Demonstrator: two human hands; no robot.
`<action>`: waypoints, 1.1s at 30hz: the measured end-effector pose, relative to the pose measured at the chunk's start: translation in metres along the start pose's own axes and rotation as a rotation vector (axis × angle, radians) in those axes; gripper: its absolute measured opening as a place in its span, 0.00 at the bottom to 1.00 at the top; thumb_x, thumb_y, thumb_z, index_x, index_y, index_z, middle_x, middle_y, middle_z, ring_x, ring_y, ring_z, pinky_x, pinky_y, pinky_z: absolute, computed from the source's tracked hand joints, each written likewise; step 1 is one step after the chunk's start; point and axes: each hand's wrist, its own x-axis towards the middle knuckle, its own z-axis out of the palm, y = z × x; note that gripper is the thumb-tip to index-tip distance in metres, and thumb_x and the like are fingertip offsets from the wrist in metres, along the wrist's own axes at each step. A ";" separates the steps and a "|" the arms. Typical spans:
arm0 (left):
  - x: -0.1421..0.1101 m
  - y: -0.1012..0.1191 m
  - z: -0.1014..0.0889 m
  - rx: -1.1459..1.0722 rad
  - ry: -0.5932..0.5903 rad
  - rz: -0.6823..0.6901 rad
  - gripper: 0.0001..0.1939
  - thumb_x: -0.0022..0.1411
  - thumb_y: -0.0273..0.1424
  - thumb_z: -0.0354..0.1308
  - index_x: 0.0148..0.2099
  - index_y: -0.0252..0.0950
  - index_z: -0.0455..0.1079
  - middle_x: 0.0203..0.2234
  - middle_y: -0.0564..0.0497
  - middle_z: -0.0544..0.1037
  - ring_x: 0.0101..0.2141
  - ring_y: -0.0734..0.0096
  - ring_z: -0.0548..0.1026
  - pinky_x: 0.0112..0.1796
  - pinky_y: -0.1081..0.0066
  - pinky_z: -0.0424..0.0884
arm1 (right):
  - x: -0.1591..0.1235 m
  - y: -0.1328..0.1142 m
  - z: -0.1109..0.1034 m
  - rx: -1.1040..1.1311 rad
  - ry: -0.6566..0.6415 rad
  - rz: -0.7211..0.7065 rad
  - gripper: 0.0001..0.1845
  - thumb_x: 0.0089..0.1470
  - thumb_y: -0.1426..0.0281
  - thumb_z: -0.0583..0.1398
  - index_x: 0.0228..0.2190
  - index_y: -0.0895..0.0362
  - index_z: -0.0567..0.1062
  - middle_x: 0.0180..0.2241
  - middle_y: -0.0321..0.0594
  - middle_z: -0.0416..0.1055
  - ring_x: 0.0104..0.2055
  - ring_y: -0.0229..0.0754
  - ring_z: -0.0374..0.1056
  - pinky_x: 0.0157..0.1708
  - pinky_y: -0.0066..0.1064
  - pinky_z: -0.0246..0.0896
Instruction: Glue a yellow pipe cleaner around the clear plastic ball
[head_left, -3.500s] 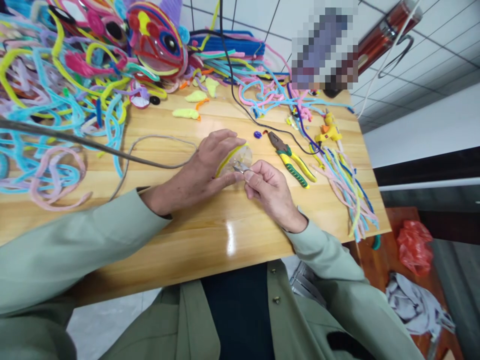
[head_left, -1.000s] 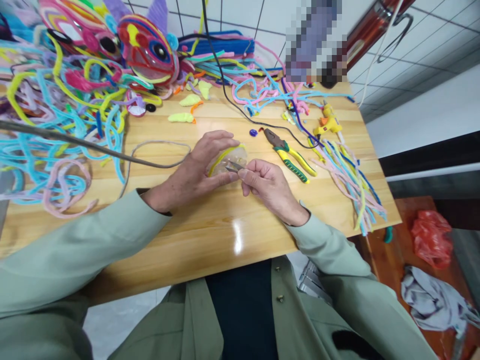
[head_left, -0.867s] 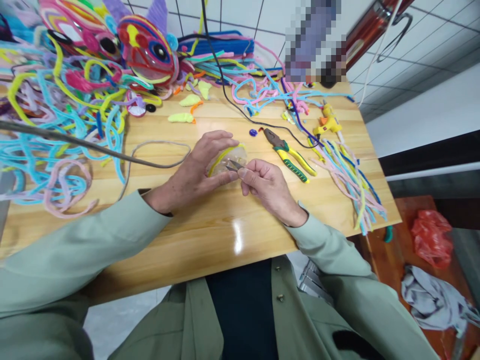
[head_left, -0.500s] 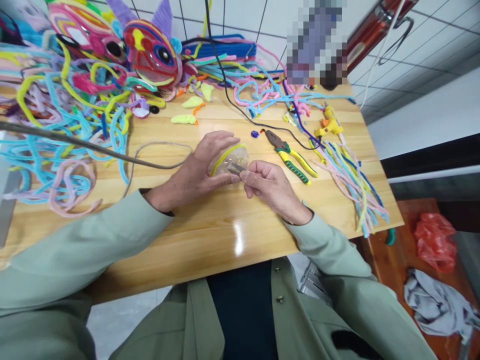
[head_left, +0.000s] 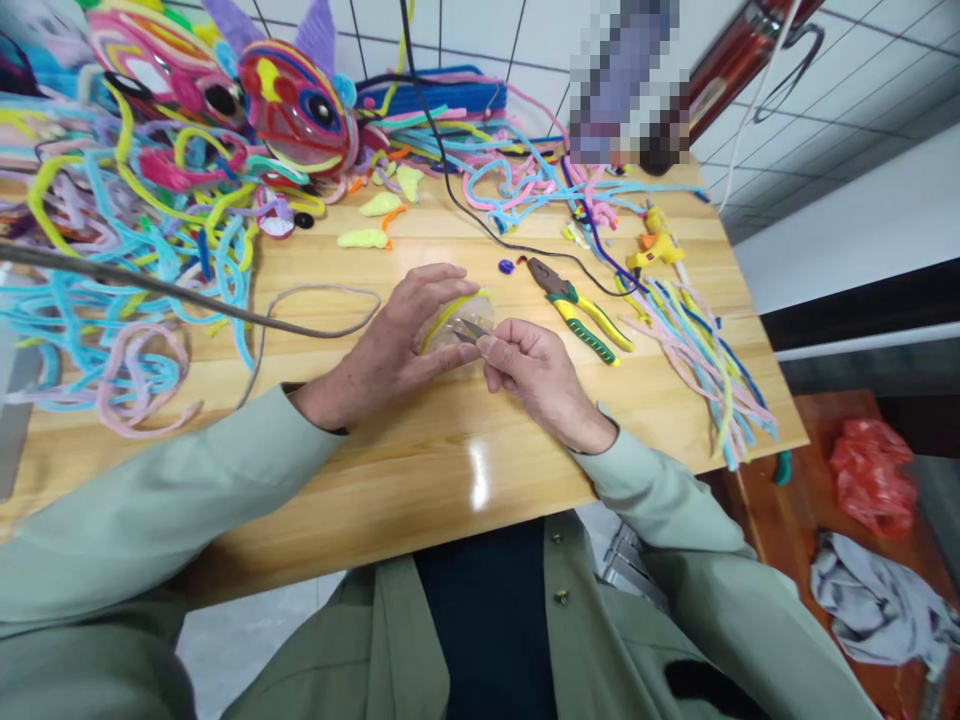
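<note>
My left hand (head_left: 409,335) curves around a clear, rounded plastic piece (head_left: 481,312) with a yellow strip along its edge, its thumb along the near side. My right hand (head_left: 531,370) pinches metal tweezers (head_left: 472,328), whose pointed tips spread over the plastic piece. The fingers hide the rest of the tweezers, and I cannot make out what lies at the tips. Pliers (head_left: 574,310) with green and yellow handles lie beyond my right hand, beside a small dark blue button-like piece (head_left: 506,267).
Tangled pipe cleaners (head_left: 90,270) and colourful decorated masks (head_left: 296,105) fill the left and back. A yellow glue gun (head_left: 656,245) and a bundle of pipe cleaners (head_left: 697,365) lie at right. A dark cable (head_left: 480,218) crosses the table. A red plastic bag (head_left: 874,475) sits lower right.
The tweezers have turned slightly, and their tips show farther apart. Both hands stay in nearly the same place; the view has shifted a little.
</note>
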 end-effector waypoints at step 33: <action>-0.001 -0.011 0.000 0.006 -0.017 -0.027 0.40 0.79 0.62 0.67 0.81 0.48 0.69 0.75 0.37 0.76 0.76 0.42 0.75 0.77 0.42 0.73 | 0.003 0.000 -0.008 -0.070 -0.063 0.026 0.29 0.62 0.42 0.76 0.32 0.53 0.77 0.21 0.29 0.73 0.23 0.34 0.52 0.25 0.33 0.42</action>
